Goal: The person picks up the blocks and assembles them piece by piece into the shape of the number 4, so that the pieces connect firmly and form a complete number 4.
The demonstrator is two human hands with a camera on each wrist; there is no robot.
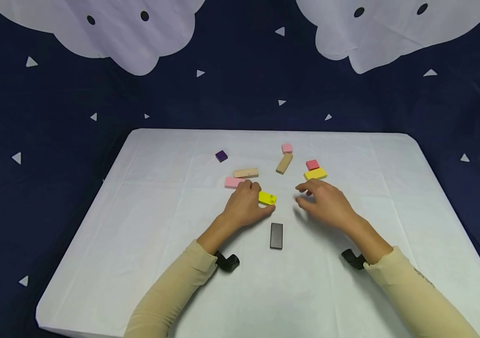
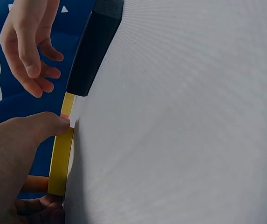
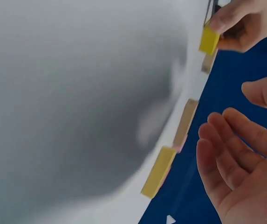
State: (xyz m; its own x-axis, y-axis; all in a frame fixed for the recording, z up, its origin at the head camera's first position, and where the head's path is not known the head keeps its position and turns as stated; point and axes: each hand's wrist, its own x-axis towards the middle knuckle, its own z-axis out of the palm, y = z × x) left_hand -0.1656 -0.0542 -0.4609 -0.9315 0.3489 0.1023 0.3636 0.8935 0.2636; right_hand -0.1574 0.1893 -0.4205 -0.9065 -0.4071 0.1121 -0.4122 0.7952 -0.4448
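Observation:
My left hand [image 1: 246,204] grips a bright yellow block [image 1: 267,198] between thumb and fingers, low over the white table. In the right wrist view the same yellow block [image 3: 209,40] shows one end beyond the fingers. Just behind this hand lie a pink block [image 1: 233,182], partly covered by the fingers, and a wooden block [image 1: 246,172]. A dark grey block [image 1: 276,236] lies flat between the two arms. My right hand [image 1: 329,202] hovers over the table with loosely bent fingers and holds nothing. Nearest to it is another yellow block [image 1: 315,174].
A red block [image 1: 312,165] touches or nearly touches the far yellow block. Farther back are a slanted wooden block [image 1: 284,164], a small pink block [image 1: 287,148] and a dark purple block [image 1: 221,156]. The white table [image 1: 117,225] ends at a dark blue cloth [image 1: 240,103].

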